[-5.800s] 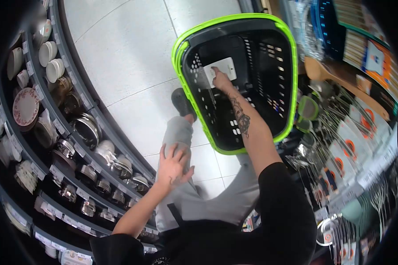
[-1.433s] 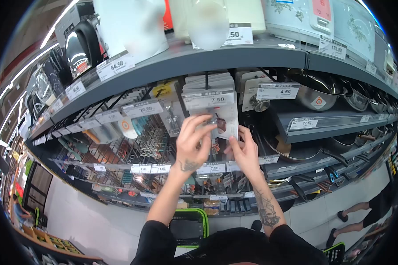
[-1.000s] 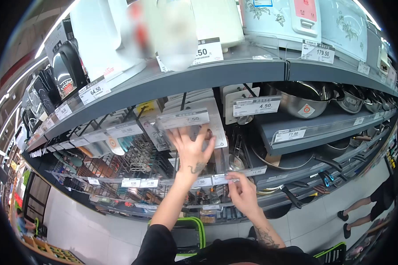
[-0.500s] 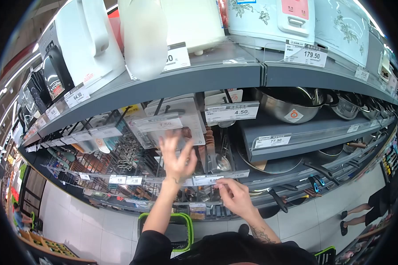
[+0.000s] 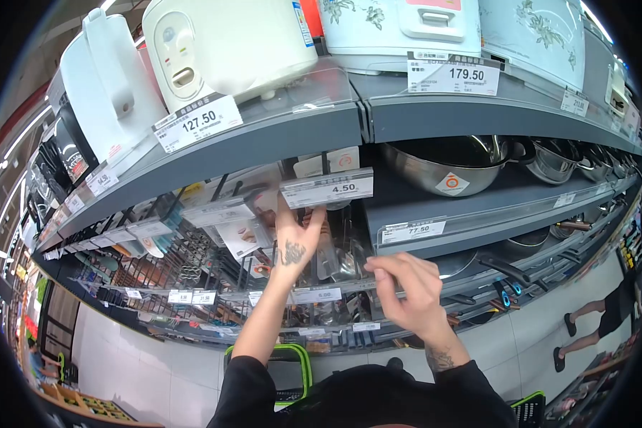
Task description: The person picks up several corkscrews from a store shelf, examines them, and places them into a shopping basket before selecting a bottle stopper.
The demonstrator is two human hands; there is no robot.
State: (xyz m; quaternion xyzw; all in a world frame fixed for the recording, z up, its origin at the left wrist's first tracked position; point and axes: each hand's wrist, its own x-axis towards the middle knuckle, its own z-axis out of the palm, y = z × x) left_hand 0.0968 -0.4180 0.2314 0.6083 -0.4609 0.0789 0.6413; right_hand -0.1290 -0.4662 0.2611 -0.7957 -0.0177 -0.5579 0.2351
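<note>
My left hand reaches up into the hanging goods below a shelf edge, its fingers stretched and spread apart. Its fingertips go behind a clear holder with a 4.50 price tag, so what they touch is hidden. Close to its left hang clear-fronted packages, one of them a white card pack that tilts. My right hand is raised in front of the lower rack, fingers loosely curled in and thumb near the index finger. Nothing shows in it. Behind it are a ladle-like metal utensil and pan handles.
Rice cookers and a white kettle stand on the top shelf. A steel pot sits on the right shelf, with a black pan handle jutting out below. A green-rimmed basket is below me. Another person's legs show at right.
My left hand has moved up and right, from in front of the packages to under the 4.50 tag. My right hand has risen and moved right. The view has shifted, and the pale blur at the top is gone.
</note>
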